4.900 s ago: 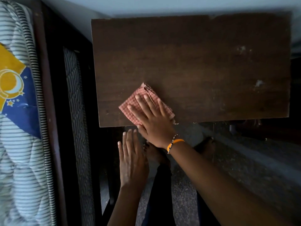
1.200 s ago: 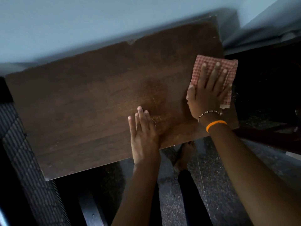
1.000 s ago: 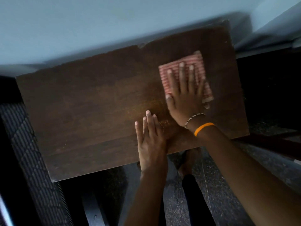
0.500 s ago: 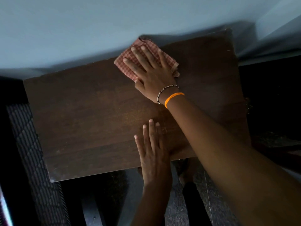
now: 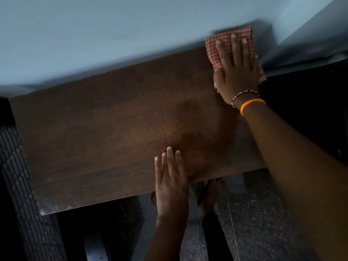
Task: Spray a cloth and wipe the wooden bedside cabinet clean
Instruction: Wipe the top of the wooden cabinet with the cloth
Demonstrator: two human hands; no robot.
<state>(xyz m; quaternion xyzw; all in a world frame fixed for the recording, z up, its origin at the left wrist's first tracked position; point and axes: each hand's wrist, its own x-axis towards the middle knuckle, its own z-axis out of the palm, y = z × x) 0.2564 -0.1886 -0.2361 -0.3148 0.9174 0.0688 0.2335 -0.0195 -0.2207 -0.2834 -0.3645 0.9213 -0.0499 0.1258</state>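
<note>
The dark wooden bedside cabinet (image 5: 113, 129) fills the middle of the head view, its top seen from above. A folded red-checked cloth (image 5: 212, 48) lies at the top's far right corner, against the wall. My right hand (image 5: 237, 72) presses flat on the cloth with straight fingers, and the hand covers most of it. My left hand (image 5: 171, 176) rests flat on the top near its front edge, fingers straight and together. No spray bottle is in view.
A pale blue wall (image 5: 113, 31) runs along the cabinet's far edge. A quilted mattress edge (image 5: 20, 185) lies at the left. Speckled floor (image 5: 259, 223) and my bare feet (image 5: 211, 193) show below the front edge. Dark furniture (image 5: 310, 102) stands at the right.
My right hand has swept the cloth along the back edge from the middle to the far right corner. My left hand has stayed flat near the front edge.
</note>
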